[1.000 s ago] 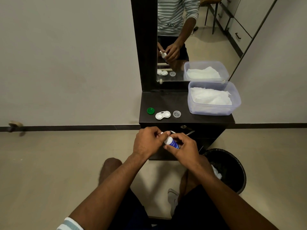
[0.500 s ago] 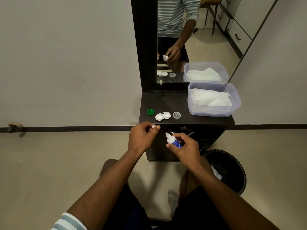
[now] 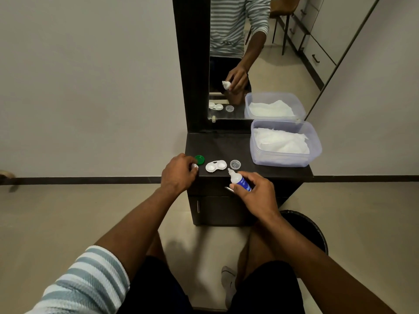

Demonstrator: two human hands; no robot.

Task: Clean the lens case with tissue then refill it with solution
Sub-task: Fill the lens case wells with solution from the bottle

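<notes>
Your right hand point(image 3: 256, 196) gripped the bottle point(image 3: 239, 180), its nozzle tilted toward the open case point(image 3: 216, 166) on the counter point(image 3: 226, 146). Your left hand point(image 3: 179, 173) pinched a small white cap point(image 3: 195, 166) beside the green lid point(image 3: 199, 158). A tub point(image 3: 286, 160) held tissue point(image 3: 281, 141).

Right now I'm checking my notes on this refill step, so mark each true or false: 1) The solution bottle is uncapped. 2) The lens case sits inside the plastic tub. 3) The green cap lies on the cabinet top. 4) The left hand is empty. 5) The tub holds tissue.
1) True: the solution bottle in the right hand shows a bare nozzle.
2) False: the lens case lies open on the cabinet top, apart from the plastic tub.
3) True: the green cap lies left of the case.
4) False: the left hand pinches a small white cap.
5) True: white tissue fills the tub.
</notes>
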